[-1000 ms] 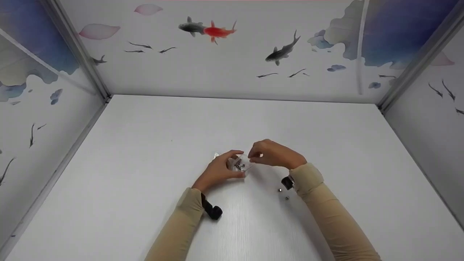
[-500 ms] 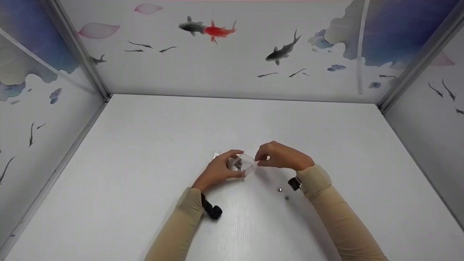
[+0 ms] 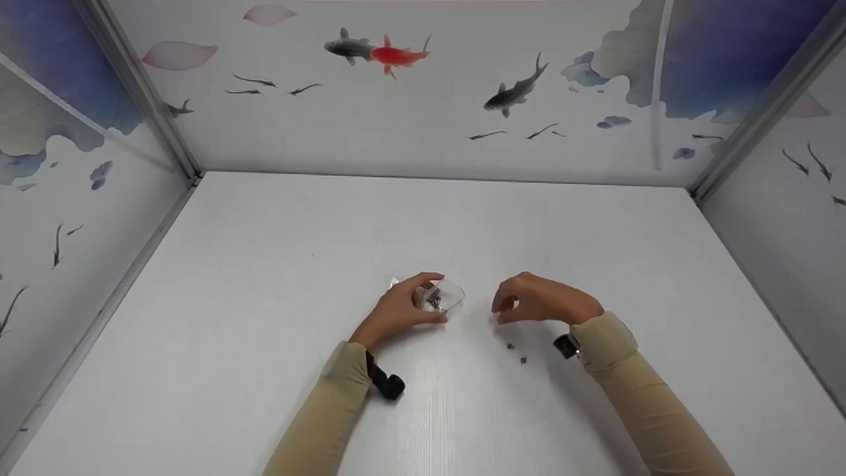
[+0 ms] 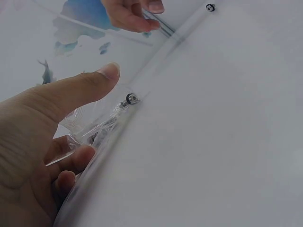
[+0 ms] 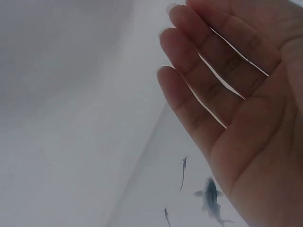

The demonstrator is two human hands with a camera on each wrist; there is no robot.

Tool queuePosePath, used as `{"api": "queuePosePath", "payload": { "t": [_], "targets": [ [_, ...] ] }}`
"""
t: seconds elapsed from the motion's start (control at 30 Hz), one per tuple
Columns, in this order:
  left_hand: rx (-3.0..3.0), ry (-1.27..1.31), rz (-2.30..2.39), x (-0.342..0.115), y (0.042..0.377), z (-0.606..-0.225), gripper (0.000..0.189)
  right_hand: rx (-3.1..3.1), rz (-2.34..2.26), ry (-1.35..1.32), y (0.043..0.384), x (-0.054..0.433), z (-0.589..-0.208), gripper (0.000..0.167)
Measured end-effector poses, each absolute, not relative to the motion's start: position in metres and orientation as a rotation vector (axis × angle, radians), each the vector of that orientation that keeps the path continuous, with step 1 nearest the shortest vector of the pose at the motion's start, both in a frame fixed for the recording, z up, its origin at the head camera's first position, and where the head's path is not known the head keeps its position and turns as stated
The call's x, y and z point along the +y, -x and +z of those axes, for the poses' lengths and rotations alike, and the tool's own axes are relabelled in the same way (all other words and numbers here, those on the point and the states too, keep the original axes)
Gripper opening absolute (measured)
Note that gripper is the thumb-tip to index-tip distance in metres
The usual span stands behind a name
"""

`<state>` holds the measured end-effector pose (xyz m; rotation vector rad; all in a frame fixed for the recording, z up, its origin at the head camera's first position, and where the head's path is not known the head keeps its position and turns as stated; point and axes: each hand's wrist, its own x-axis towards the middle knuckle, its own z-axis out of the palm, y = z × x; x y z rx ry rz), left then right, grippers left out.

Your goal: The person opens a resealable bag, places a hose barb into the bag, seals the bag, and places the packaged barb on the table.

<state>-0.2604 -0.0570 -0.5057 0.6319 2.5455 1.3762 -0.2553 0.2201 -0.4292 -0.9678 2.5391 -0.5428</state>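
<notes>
My left hand (image 3: 396, 309) grips a clear plastic bag (image 3: 453, 291), its mouth spread toward the right. Several small metal parts (image 3: 433, 301) lie inside the bag. In the left wrist view, one shiny part with a black ring (image 4: 132, 98) shows through the film, and my fingers curl behind the crinkled plastic. To the right of the bag my right hand (image 3: 545, 299) hovers above the table, thumb and forefinger brought close together. Whether a part sits between their tips is hidden. Below that hand, two small metal parts (image 3: 510, 346) lie apart on the table.
The white table (image 3: 277, 238) stretches around both hands. Walls printed with fish (image 3: 515, 92) enclose its back and sides, with metal posts (image 3: 760, 106) at the corners. A black wrist camera (image 3: 388, 385) sticks out beside the left sleeve.
My right hand has moved from the bag's mouth to the right and slightly nearer me. The bag's mouth shows wider now. My left hand and the two loose parts stay in place.
</notes>
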Motion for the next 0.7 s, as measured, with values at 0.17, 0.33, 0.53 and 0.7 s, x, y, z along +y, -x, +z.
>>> {"api": "queuePosePath", "payload": {
  "t": [0.17,0.33,0.53,0.7],
  "targets": [
    [2.542,-0.642,1.376,-0.058,0.261,-0.506,0.071,2.497,-0.575,0.917,0.250,0.228,-0.431,0.010],
    [2.537,-0.656,1.377,-0.057,0.260,-0.506,0.072,2.452,-0.595,0.903,0.243,0.233,-0.433,0.011],
    [2.531,-0.653,1.382,-0.057,0.260,-0.507,0.072,2.418,-0.581,0.874,0.236,0.235,-0.437,0.011],
    [2.535,-0.640,1.387,-0.058,0.260,-0.506,0.070,2.400,-0.557,0.898,0.233,0.234,-0.440,0.012]
  ]
}}
